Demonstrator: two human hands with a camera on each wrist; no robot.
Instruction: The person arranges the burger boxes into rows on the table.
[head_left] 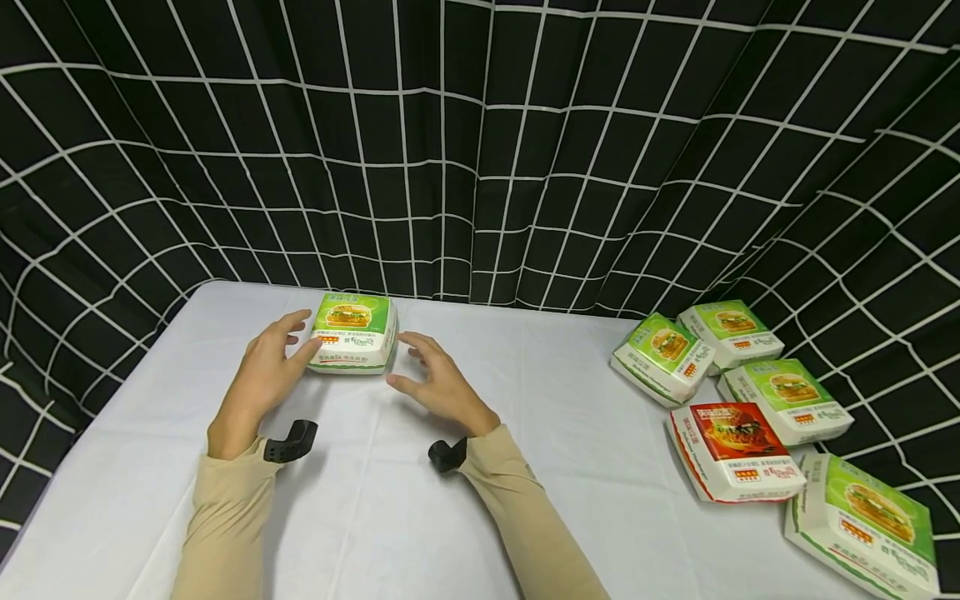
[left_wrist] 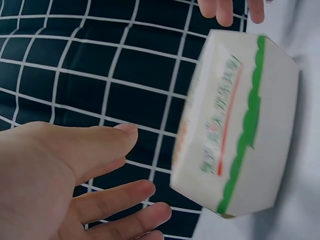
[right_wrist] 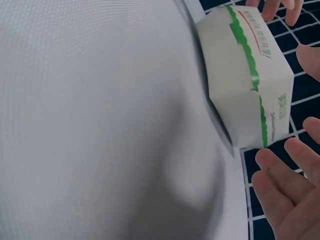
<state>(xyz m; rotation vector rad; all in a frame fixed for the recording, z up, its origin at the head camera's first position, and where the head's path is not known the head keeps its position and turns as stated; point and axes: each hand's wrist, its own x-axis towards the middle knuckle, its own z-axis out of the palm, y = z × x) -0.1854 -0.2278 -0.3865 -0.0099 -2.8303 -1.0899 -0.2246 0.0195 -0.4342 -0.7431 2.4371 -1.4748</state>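
Over there, a square green-and-white cardboard burger box [head_left: 352,333] sits near the far edge of the white-clothed worktop [head_left: 405,533], just beside the person's left hand [head_left: 266,371] and right hand [head_left: 441,385], both relaxed, grasping nothing.

The left wrist view crops the left grip [left_wrist: 65,175] at the left and bottom; lettering [left_wrist: 220,120] on the nearby burger box [left_wrist: 265,125] is blurred, its top nearly out of sight. The right wrist view crops the right grip [right_wrist: 295,195]. In the head view, sleeves [head_left: 525,517] leave the bottom edge; neighbours partly hide the rearmost box [head_left: 731,325].
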